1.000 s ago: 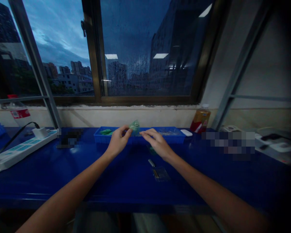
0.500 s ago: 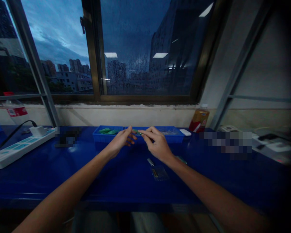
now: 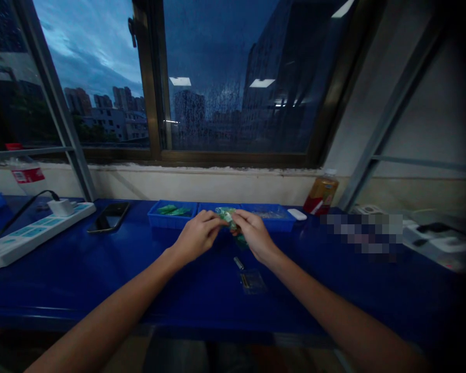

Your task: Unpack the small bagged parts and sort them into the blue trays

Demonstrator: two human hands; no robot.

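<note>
Since half a second ago, the left hand (image 3: pixel 194 234) has changed from loosely spread fingers to bunched ones, and the green bag (image 3: pixel 226 214), which showed only as a thin edge, now shows more of its crinkled face. The right hand (image 3: pixel 257 235) has turned a little, and green plastic (image 3: pixel 241 241) that showed beyond its wrist now shows below its fingers.

The green bag is up between the two hands, in front of the middle of a row of blue bins. The right hand's grip is clamped on the bag's right side, thumb towards the viewer. The left hand's fingers are drawn together with their tips at the bag's lower left; whether that grip pinches it, I cannot tell. Nor can I tell whether the lower green plastic is held or lies on the counter (image 3: pixel 171 303).

Nearer the person, a small metal cylinder (image 3: pixel 238 263) lies just beside a clear bag (image 3: pixel 257 282) with brass-coloured pieces. The left bin (image 3: pixel 165 221) contains more green bags; the right bin (image 3: pixel 281 225) contains clear plastic. A phone (image 3: pixel 109 216) lies left of the bins, near a power strip (image 3: pixel 39 234).
</note>
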